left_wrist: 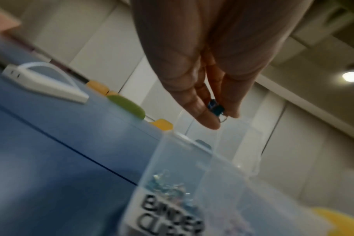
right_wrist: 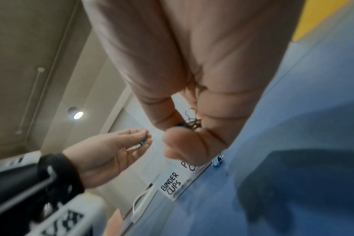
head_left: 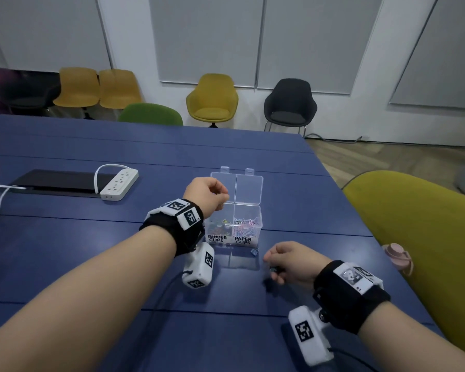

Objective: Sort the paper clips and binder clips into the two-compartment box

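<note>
1. Head view, far left: a white power strip [head_left: 119, 184] lies on the blue table [head_left: 65, 251], well apart from our work.
2. Our left hand [head_left: 206, 196] hangs above the clear box [head_left: 234, 224], over the side labelled BINDER CLIPS. Wrist bent down, fingers pointing into the box. Thumb and fingertips [left_wrist: 209, 121] pinch a small blue binder clip [left_wrist: 215, 108], its wire loops hanging below.
3. The left compartment [head_left: 218, 226] holds mixed coloured binder clips; the right one holds pastel paper clips [head_left: 246, 226]. Lid stands open behind.
4. A loose blue clip [head_left: 254, 251] lies on the table just in front of the box's right corner.
5. Our right hand [head_left: 290, 261] sits low over the table, near that loose clip. Fingers curled; the right wrist view shows thumb and forefinger pinching a dark clip [right_wrist: 189, 123] by its wire handles.
6. Handling, as we judge it: these clips are light, stiff, springy metal. We take them by the body or the loops; a light pinch is enough. Small and smooth, so they could slip or bounce off the rim.
</note>
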`<action>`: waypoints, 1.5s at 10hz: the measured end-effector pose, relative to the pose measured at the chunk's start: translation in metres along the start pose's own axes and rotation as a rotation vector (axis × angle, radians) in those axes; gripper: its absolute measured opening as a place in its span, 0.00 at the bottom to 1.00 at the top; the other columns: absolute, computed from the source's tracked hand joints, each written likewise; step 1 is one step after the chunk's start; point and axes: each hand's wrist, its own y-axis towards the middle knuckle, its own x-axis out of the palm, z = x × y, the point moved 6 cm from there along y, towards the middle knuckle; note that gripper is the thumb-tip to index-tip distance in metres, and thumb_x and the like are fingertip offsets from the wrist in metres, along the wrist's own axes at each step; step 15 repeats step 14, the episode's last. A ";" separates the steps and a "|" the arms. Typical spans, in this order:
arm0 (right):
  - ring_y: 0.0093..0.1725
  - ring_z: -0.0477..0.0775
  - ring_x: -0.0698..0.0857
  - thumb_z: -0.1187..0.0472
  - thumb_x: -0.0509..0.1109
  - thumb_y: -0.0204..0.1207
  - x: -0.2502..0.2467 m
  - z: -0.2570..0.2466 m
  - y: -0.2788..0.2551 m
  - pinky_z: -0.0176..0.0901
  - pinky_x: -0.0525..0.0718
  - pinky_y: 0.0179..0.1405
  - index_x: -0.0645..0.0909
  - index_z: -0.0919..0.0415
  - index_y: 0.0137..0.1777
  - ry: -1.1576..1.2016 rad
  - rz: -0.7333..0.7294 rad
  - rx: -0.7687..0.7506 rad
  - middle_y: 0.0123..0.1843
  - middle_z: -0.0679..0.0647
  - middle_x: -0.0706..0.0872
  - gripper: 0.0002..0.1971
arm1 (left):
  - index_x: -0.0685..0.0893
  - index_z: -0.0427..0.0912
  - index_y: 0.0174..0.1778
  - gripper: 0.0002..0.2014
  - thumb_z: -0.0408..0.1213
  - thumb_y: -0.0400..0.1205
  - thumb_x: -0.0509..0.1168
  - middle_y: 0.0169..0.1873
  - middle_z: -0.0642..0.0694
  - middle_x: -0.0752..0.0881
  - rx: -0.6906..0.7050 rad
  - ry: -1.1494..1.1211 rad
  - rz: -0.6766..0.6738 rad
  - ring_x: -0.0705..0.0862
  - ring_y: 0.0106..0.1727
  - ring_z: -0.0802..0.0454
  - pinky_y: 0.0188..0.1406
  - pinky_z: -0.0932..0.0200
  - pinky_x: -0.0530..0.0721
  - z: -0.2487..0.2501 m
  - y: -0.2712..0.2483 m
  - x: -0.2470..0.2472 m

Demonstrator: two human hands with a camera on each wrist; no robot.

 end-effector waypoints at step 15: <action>0.44 0.62 0.88 0.73 0.63 0.79 0.022 -0.136 0.076 0.49 0.90 0.43 0.75 0.63 0.44 -0.382 0.042 -0.280 0.41 0.59 0.80 0.06 | 0.78 0.42 0.38 0.03 0.32 0.71 0.62 0.36 0.50 0.79 0.416 0.578 -0.378 0.77 0.38 0.52 0.40 0.61 0.76 -0.006 -0.058 0.015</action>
